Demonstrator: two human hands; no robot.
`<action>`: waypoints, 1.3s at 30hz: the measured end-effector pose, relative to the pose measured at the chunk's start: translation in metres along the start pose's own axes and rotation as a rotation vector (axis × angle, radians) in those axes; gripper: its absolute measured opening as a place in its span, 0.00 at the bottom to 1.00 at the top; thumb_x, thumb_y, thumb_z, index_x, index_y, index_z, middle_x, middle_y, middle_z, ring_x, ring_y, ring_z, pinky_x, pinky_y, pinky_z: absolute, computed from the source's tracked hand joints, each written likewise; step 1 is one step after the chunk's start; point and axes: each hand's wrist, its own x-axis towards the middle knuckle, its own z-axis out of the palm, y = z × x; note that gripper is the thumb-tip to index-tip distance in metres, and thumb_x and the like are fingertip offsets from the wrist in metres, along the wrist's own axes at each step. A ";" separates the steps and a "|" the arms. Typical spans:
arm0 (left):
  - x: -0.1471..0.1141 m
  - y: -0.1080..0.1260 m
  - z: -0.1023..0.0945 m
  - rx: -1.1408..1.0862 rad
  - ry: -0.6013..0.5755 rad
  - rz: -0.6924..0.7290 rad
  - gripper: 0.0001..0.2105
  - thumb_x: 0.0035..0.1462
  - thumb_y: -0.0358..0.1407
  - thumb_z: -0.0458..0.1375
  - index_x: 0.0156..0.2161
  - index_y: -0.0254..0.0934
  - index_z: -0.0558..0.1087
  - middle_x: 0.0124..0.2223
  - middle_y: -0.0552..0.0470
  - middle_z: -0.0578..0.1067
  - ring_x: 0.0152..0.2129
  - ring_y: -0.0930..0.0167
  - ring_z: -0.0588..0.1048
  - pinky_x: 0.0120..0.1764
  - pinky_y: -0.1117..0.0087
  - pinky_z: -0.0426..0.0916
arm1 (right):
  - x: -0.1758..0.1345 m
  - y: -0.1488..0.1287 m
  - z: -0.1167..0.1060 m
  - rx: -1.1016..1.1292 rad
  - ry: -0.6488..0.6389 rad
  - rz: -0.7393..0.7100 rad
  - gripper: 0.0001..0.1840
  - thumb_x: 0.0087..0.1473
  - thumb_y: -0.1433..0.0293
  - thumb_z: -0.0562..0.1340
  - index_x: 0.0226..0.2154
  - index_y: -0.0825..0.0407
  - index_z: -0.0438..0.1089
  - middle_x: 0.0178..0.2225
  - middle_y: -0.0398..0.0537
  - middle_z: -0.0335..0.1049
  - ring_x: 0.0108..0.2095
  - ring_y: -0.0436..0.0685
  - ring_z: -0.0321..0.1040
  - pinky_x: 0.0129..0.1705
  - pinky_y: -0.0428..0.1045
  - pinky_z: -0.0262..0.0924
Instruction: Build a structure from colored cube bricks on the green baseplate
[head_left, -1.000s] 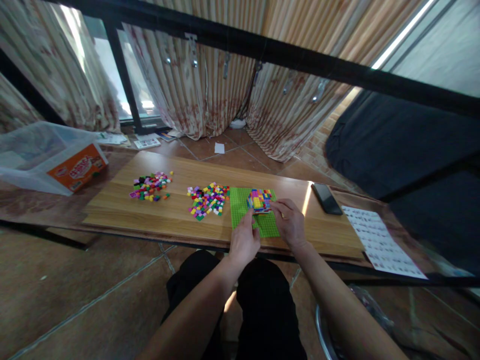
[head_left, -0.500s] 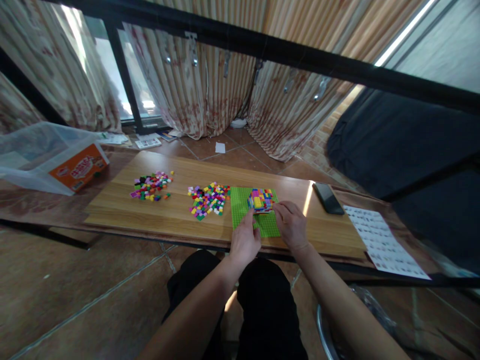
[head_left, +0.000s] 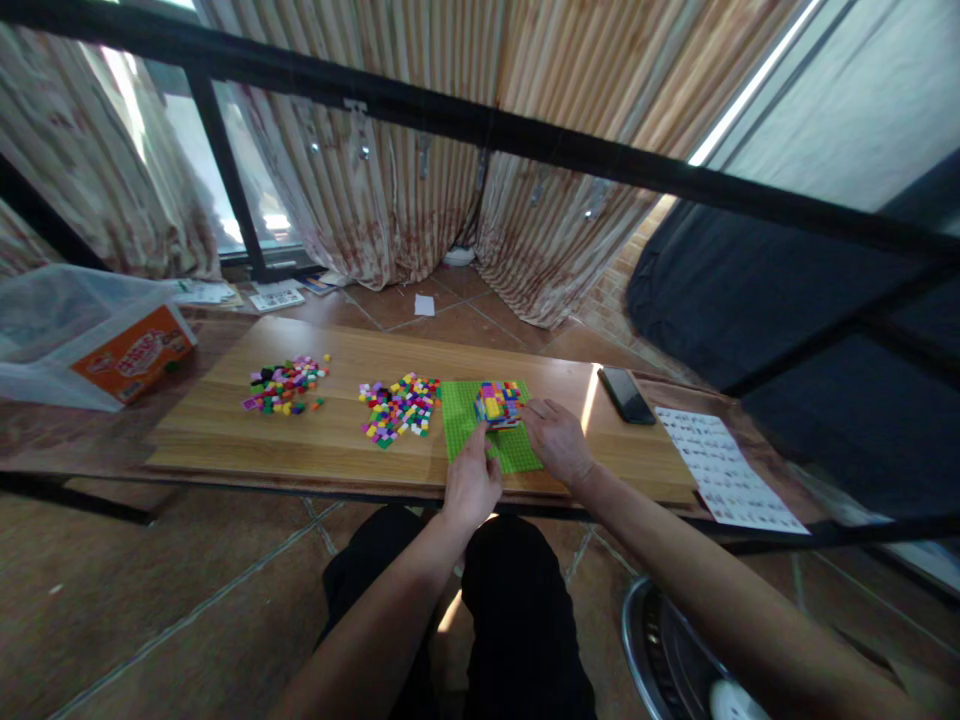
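A small block built of multicoloured toy bricks stands on a green baseplate, toward its right side. My left hand is at the block's near left corner, its fingers closed against it. From the right, my right hand has its bent fingers on the block's right side. Those fingertips are small in the picture, and a loose brick between them cannot be made out. Left of the baseplate lies a pile of loose bricks, and farther left a second brick pile.
The wooden board carries the baseplate and piles. A phone and a printed sheet lie to the right. At far left stands a clear plastic bin with an orange label. A black bar crosses above; a metal-rimmed stool stands below right.
The camera has turned, so the whole scene sits farther left in the picture. Both hands stay at the brick block; my right fingers look slightly more stretched across its right side.
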 end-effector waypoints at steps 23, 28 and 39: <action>-0.020 -0.017 -0.037 -0.077 0.230 0.073 0.17 0.55 0.27 0.53 0.50 0.33 0.70 0.44 0.44 0.75 0.33 0.70 0.74 0.41 0.65 0.71 | -0.063 -0.053 0.032 0.084 -0.002 0.560 0.17 0.63 0.64 0.51 0.46 0.53 0.71 0.47 0.55 0.70 0.48 0.64 0.61 0.46 0.55 0.54; -0.061 -0.021 -0.058 -0.094 0.225 0.086 0.16 0.57 0.30 0.52 0.50 0.34 0.70 0.43 0.46 0.74 0.28 0.73 0.74 0.35 0.69 0.71 | -0.068 -0.055 0.024 0.103 -0.070 0.562 0.18 0.63 0.64 0.51 0.47 0.54 0.70 0.46 0.57 0.69 0.48 0.64 0.61 0.47 0.54 0.53; -0.154 -0.018 -0.098 0.171 0.141 0.194 0.14 0.60 0.30 0.50 0.49 0.38 0.71 0.45 0.47 0.72 0.38 0.71 0.74 0.44 0.66 0.71 | -0.085 -0.045 0.022 0.155 -0.172 0.481 0.19 0.63 0.65 0.50 0.46 0.58 0.71 0.46 0.62 0.67 0.51 0.64 0.61 0.50 0.53 0.53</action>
